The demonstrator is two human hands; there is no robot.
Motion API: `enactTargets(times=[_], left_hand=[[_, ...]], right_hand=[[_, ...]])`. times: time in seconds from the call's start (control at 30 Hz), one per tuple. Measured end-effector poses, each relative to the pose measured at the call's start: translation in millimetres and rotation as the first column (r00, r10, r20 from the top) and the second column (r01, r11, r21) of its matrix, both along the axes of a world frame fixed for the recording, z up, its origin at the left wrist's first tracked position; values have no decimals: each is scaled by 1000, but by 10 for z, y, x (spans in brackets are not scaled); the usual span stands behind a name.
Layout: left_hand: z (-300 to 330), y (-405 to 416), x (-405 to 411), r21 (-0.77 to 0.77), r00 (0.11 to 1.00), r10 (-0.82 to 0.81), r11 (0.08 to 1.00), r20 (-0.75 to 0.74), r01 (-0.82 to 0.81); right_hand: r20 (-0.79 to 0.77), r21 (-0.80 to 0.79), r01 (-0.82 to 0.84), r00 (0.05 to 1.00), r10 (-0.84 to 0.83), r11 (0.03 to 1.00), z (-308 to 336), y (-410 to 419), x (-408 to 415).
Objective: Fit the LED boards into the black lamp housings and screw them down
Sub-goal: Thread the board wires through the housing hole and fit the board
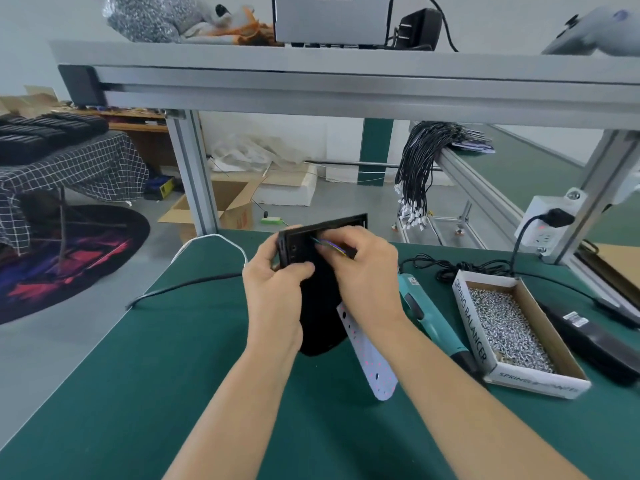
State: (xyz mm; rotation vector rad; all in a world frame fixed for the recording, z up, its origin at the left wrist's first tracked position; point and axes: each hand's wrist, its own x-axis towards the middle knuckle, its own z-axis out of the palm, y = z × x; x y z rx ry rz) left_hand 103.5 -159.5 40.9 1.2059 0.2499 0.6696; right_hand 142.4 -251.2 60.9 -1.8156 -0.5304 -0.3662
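Observation:
A black lamp housing (320, 306) is held up above the green bench, its square end (325, 230) pointing away from me. My left hand (273, 282) grips the housing's left side, thumb across its face. My right hand (363, 271) pinches thin coloured wires (330, 244) near the housing's upper end. A white LED board (367, 358) hangs down from under my right hand, below the housing and angled toward me.
A teal electric screwdriver (431, 317) lies to the right of my hands. Beside it stands a white cardboard box of small silver screws (509, 327). Black cables (450, 266) and a socket strip (547, 220) sit at the back right. Aluminium frame post (194, 181) rises behind.

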Motion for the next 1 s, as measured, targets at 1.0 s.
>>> enactTargets(times=[1.0], left_hand=[[-50, 325, -8, -280, 913, -401, 888, -79, 365]], right_hand=[[-842, 70, -467, 446, 303, 881, 22, -536, 590]])
